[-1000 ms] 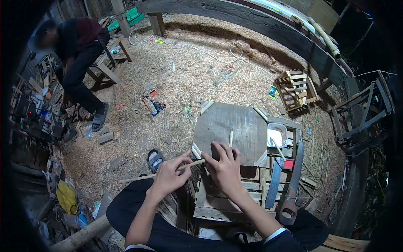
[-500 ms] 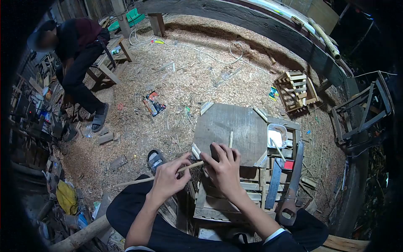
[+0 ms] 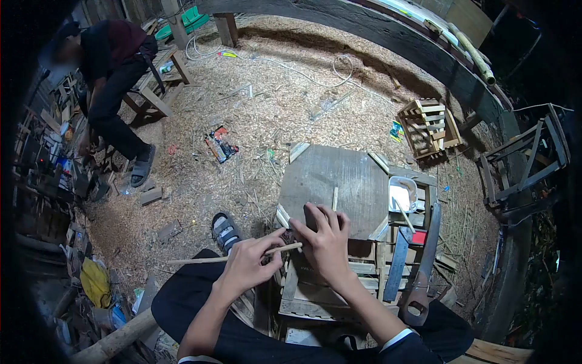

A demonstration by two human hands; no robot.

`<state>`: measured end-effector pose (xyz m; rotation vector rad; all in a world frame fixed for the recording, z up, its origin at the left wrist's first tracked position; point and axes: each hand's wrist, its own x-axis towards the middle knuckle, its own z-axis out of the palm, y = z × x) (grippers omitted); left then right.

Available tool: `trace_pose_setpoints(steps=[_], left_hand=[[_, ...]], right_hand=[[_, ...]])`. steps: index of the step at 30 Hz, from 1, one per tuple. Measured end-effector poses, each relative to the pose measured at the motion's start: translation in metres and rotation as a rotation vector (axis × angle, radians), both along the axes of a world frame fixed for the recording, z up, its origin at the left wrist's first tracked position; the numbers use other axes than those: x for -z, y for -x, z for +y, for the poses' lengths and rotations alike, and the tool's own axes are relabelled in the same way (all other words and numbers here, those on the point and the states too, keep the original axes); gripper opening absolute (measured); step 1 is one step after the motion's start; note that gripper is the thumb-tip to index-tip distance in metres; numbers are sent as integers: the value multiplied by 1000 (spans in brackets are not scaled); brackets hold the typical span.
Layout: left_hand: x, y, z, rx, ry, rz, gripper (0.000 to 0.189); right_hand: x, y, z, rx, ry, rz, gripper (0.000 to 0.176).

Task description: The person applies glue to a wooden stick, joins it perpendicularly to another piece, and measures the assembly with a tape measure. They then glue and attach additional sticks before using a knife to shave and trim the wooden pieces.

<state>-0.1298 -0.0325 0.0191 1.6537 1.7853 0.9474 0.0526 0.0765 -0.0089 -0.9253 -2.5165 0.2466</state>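
My left hand point(image 3: 250, 264) is closed around a thin wooden stick point(image 3: 203, 261), which points left over my knee. Its other end reaches the thumb side of my right hand point(image 3: 328, 246). That hand rests on the near edge of a grey wooden board point(image 3: 333, 167), fingers bent and a little apart; the underside of the palm is hidden. Pale wood strips lie across the board's corners, and a short stick point(image 3: 334, 198) lies on it beyond my fingers. Under the board is a slatted wooden crate point(image 3: 315, 309).
On the right are a tub of white paste point(image 3: 402, 189) with a stick in it, a steel ruler point(image 3: 397, 264) and a handsaw point(image 3: 422, 279). A small slatted crate point(image 3: 430, 130) stands on the shavings-covered floor. At far left a person point(image 3: 115, 79) bends forward.
My left hand has shifted slightly right and down, and the stick has turned closer to level, its tip moving toward my right hand. My right hand stays nearly in place.
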Motion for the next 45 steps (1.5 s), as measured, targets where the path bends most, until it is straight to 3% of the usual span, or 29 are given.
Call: trace_pose_setpoints(steps=[28, 38, 45], left_hand=[[-3, 2, 0, 17, 16, -21, 38], [-13, -6, 11, 26, -29, -15, 29], [-33, -38, 31, 162, -93, -15, 27]], right_hand=[[0, -1, -1, -3, -14, -7, 44], [-24, -35, 7, 137, -24, 20, 37], [-30, -92, 1, 296, -56, 79, 38]])
